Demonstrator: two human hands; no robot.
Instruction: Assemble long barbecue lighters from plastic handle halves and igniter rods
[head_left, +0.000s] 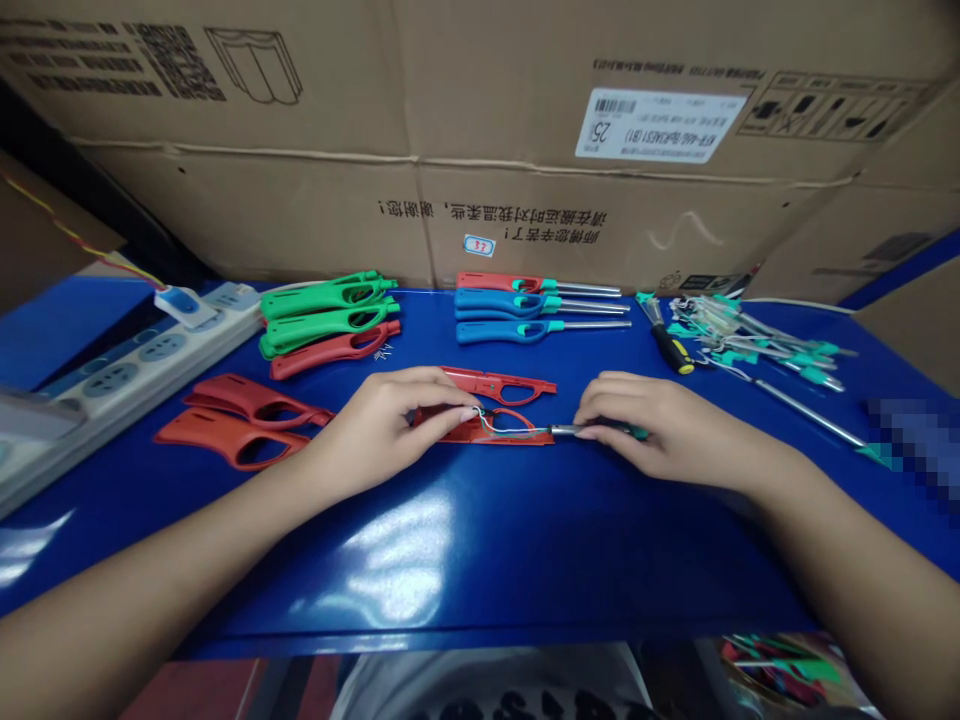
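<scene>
Head view: The left hand (394, 415) pinches a white wire (492, 428), the right hand (649, 425) a metal tube (565, 430), over the nearer of 2 red casings (469, 434) on the surface (570, 550); wire-fitting appears underway, seemingly calling next for careful alignment.

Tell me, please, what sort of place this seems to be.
Probably an assembly workstation: the blue table holds red casing halves, a pile of wired metal tubes and a screwdriver-like tool.

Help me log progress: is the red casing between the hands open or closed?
Open: its far half and near half lie unjoined on the blue table.
</scene>
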